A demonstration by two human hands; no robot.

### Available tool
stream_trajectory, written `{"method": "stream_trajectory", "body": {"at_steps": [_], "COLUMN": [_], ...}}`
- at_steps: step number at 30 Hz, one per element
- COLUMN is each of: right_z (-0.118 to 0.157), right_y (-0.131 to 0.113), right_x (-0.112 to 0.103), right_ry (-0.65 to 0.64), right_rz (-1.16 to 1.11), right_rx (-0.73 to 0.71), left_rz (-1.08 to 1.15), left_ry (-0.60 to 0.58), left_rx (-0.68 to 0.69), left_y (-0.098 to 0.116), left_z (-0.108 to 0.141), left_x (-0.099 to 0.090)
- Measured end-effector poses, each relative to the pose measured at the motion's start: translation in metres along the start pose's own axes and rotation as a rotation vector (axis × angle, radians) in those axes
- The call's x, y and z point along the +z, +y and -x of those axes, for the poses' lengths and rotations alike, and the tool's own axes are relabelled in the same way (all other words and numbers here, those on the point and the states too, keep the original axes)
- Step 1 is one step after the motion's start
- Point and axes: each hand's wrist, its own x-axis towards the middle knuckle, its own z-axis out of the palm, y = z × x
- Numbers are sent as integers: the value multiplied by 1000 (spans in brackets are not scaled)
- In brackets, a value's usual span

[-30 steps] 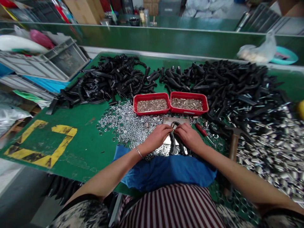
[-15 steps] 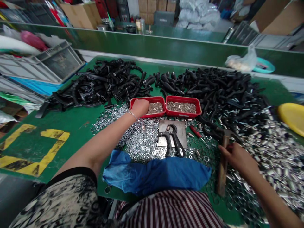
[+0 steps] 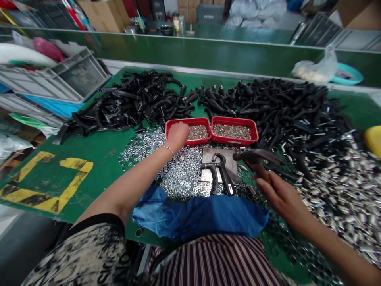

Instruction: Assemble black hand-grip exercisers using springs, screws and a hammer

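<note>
While cartons (image 3: 104, 16) stand behind — tabletop (image 3: 108, 169) bears trays (image 3: 222, 139).

Your left hand (image 3: 178, 134) hides its fingertips in a red tray (image 3: 200, 142) of bits (image 3: 199, 132) too small to identify. Your right hand (image 3: 278, 194) covers part of the hammer (image 3: 261, 155); near the table's (image 3: 104, 159) right edge, a yellow thing (image 3: 374, 141) is cut off.

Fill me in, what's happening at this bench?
A person is working with both hands. The left hand is in the left red tray, among small metal parts; what its fingers hold, if anything, is hidden. The right hand grips a hammer, its head near the right edge of a metal plate. A two-handled black piece lies on that plate, its handle ends past the near edge, with neither hand touching it.
</note>
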Motion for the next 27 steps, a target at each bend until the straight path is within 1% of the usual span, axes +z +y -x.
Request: {"method": "stream_trajectory", "body": {"at_steps": [2, 3, 4, 5, 6, 7, 8, 10, 11, 12, 13, 15, 16, 18, 20, 22, 24, 27], "right_z": [-13, -21, -27, -33, -38, -41, -42, -43, -43, -44, -45, -47, -48, -47, -42, -36, -31, -27], "right_y": [-12, -16, -20, -22, -24, -25, -25, -23, -21, -17, -12, -1, 3, 8, 8, 7, 7, 13], "right_x": [9, 13, 17, 21, 23, 25, 25, 26, 26, 26, 27, 29, 30, 32, 34, 36, 39, 42], "right_ry": [76, 67, 16, -62, -141, -192, -188, -80, -36, -32, -66, -195, -245, -276, -225, -149, -100, -92], "right_rz": [32, 72, 114, 147, 161, 150, 121, 80, 91, 110, 121, 66, -15, -246, -484, -664, -766, -841], "right_rx": [-53, -80, -109, -135, -154, -164, -165, -151, -131, -112, -96, -49, -8, 116, 251, 320, 335, 339], "left_rz": [17, 38, 68, 107, 155, 214, 280, 427, 505, 584, 660, 796, 845, 894, 905, 909, 915, 920], "left_ry": [56, 78, 97, 120, 155, 205, 264, 370, 389, 379, 338, 205, 139, 59, 31, 20, 10, 11], "left_rx": [17, 25, 31, 35, 33, 23, 5, -39, -53, -54, -32, 75, 147, 257, 290, 273, 250, 227], "left_y": [-1, -3, -5, -9, -13, -19, -24, -32, -33, -30, -25, -4, 9, 37, 60, 74, 81, 84], "left_z": [3, 4, 4, 4, 3, 4, 4, 8, 12, 17, 24, 40, 47, 59, 63, 60, 53, 45], "left_x": [2, 3, 4, 5, 5, 4, 2, -3, -5, -7, -9, -6, -3, 9, 22, 32, 37, 36]}}
